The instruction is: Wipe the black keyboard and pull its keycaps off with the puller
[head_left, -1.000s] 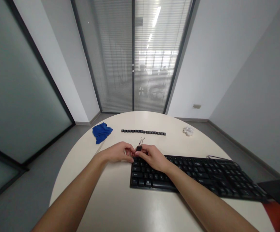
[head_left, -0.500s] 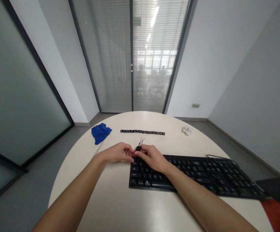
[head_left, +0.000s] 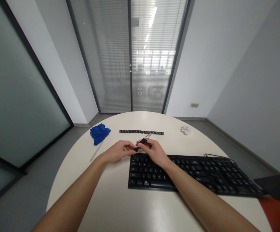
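My left hand (head_left: pixel 119 150) pinches a small black keycap (head_left: pixel 136 149) between thumb and fingertips, just above the top left corner of the black keyboard (head_left: pixel 197 170). In my right hand (head_left: pixel 154 150) is a keycap puller (head_left: pixel 143 141), with a black block-shaped handle and thin wire prongs pointing away from me. Both hands are close together, their fingertips nearly meeting. Beyond them a row of black keycaps (head_left: pixel 130 131) lies across the white table, and the puller's wires overlap it in view. The keyboard's top row is partly hidden by my right hand.
A crumpled blue cloth (head_left: pixel 100 133) lies at the left, beside a thin pale stick (head_left: pixel 96 152). Crumpled white tissue (head_left: pixel 185 130) sits at the far right of the round table (head_left: pixel 115 206). A dark flat object (head_left: pixel 276 186) juts in at the right edge.
My right hand has tilted the keycap puller, its wires swinging right and away from me. The keycap in my left fingers now shows apart from the puller. The keyboard stays put.
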{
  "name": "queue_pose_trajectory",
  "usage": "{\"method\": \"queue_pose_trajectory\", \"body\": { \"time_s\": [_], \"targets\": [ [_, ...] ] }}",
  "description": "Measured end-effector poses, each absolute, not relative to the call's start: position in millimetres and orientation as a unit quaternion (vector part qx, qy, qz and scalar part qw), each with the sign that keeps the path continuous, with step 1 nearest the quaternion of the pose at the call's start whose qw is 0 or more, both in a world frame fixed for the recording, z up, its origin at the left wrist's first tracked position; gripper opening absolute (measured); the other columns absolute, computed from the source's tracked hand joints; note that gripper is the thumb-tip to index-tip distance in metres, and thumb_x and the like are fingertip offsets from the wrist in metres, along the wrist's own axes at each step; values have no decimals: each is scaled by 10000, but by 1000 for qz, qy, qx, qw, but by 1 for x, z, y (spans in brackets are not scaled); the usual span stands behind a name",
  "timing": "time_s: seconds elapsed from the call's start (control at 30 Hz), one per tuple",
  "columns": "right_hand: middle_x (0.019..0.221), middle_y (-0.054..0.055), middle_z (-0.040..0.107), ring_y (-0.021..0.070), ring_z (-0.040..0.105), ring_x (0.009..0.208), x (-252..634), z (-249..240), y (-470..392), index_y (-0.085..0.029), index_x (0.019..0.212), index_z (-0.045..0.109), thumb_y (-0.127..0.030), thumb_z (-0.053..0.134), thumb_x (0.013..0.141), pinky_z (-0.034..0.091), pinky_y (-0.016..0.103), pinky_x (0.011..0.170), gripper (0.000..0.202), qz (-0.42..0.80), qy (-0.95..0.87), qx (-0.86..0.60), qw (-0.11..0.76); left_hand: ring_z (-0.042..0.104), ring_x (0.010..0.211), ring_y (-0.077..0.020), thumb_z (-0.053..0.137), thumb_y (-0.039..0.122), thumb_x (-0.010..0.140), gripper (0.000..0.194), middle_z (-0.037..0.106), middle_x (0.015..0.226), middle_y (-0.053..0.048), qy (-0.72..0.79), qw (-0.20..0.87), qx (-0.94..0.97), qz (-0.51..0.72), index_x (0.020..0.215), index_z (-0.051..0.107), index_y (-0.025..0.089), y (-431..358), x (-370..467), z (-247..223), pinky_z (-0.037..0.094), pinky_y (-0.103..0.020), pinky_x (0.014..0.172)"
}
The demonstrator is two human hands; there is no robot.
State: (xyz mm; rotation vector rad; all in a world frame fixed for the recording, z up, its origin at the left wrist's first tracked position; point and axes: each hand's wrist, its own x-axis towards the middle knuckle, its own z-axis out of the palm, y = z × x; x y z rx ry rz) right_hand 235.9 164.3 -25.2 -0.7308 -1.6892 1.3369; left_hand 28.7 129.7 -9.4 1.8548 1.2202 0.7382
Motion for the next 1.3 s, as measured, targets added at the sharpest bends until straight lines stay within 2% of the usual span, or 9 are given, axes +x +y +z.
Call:
{"method": "queue_pose_trajectory", "body": {
  "time_s": [0.2,0.33,0.6,0.73,0.97,1.13,1.3],
  "targets": [
    [814,60,750,217,703,799,237,-27,164,-147,954,736,-492,670,837,528,332,781,370,503,-693,-317,408,620,832,-183,714,356,790,308,707,919,-60,475,398,719,316,1032,708,166,132,31,-17,461,-290,738],
    [753,56,745,224,709,736,238,-26,163,-152,947,732,-521,680,815,537,318,713,396,516,-677,-342,397,613,797,-174,716,313,784,280,715,892,-56,477,397,707,338,1018,719,159,134,35,-19,459,-294,742],
    [794,68,746,218,712,761,239,-37,172,-153,923,716,-543,675,816,549,316,727,406,525,-658,-347,414,616,814,-153,683,243,817,269,709,969,-27,476,305,722,399,1082,674,201,135,42,-27,473,-253,710],
    [792,61,742,209,713,766,239,-35,173,-150,926,705,-549,702,788,555,324,765,422,556,-625,-345,425,624,820,-148,646,226,856,215,703,1019,-14,479,205,763,382,1065,693,244,131,43,-23,484,-246,704],
    [779,45,733,192,704,737,238,-29,171,-160,851,677,-562,758,711,561,329,798,433,598,-577,-346,435,620,1018,-181,587,256,923,210,689,1100,-10,465,79,815,337,1097,697,299,125,46,-13,495,-282,868],
    [754,40,717,182,675,690,238,-31,172,-168,831,665,-554,709,772,548,319,738,394,563,-618,-334,435,591,1099,-208,557,309,947,197,669,1158,-33,465,74,831,296,1104,671,281,122,48,-11,470,-327,951],
    [771,50,707,193,676,731,237,-34,174,-169,876,660,-561,708,766,552,345,792,411,558,-607,-333,458,603,1056,-206,557,341,948,184,673,1151,-54,460,91,810,351,1071,653,244,122,51,-13,488,-327,922]
  ]
}}
